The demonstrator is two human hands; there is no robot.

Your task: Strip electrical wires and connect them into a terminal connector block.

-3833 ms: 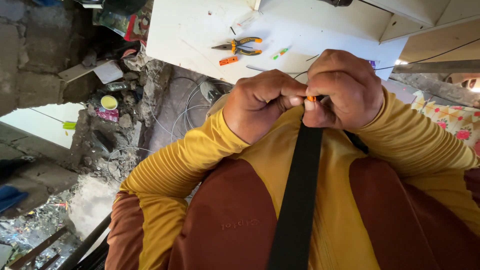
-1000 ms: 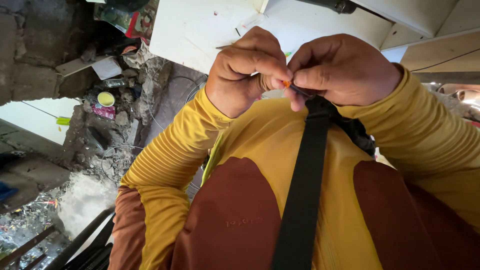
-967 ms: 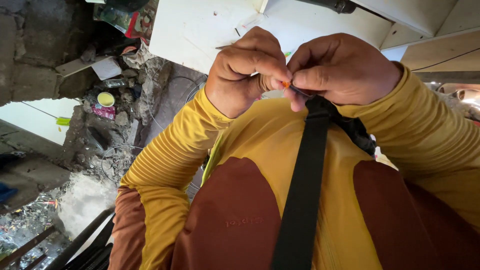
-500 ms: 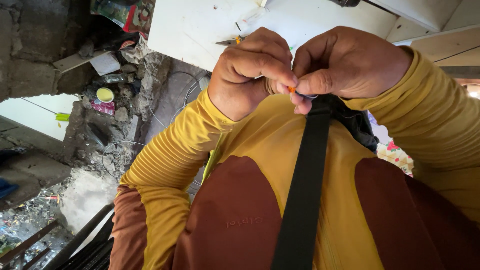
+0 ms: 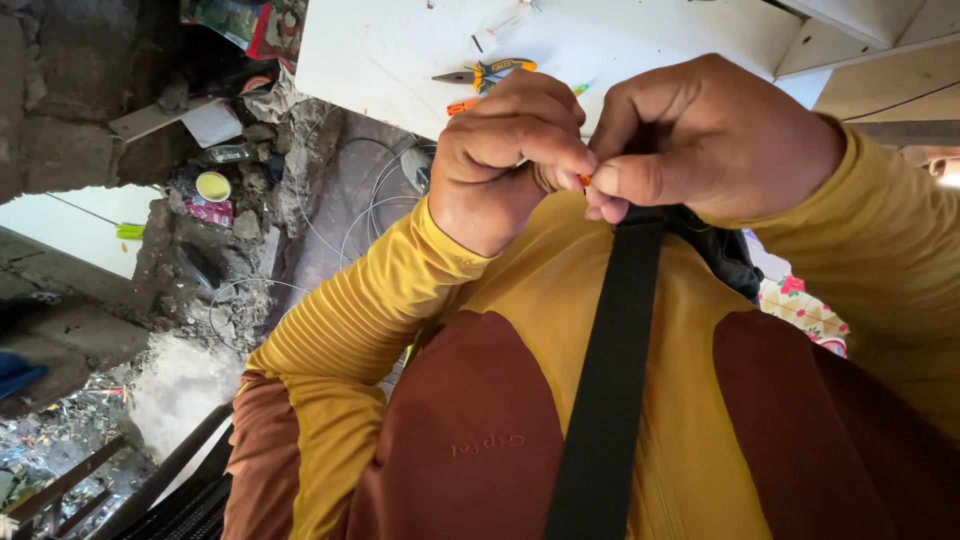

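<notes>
**Ana:** Head view first: what are the hands doing?

**Ben:** Both are raised in front of the chest, fingertips meeting. The left hand [image 5: 510, 160] and the right hand [image 5: 705, 135] pinch a small orange piece [image 5: 584, 180] between them; only a sliver of it shows between the thumbs and forefingers.

**Ana:** So both grips are closed?

**Ben:** Yes, each one tightly pinched on that orange piece, fingers curled in. What the piece is I cannot tell; it is too small and mostly covered.

**Ana:** And where does it sit?

**Ben:** Just above the top end of a black strap [image 5: 610, 380] that runs down the yellow and brown shirt [image 5: 470, 430], and off the bench.

**Ana:** What lies on the bench?

**Ben:** The white bench [image 5: 380, 50] is behind the hands. Near its lower edge lie pliers with orange and black handles [image 5: 487, 72], just beyond the left knuckles, with a short orange bit [image 5: 460, 105] beside them at the edge.

**Ana:** Below the bench?

**Ben:** Loops of thin wire [image 5: 350, 200] on rubble, and a yellow-lidded tin [image 5: 212, 186] well apart to the left.
</notes>
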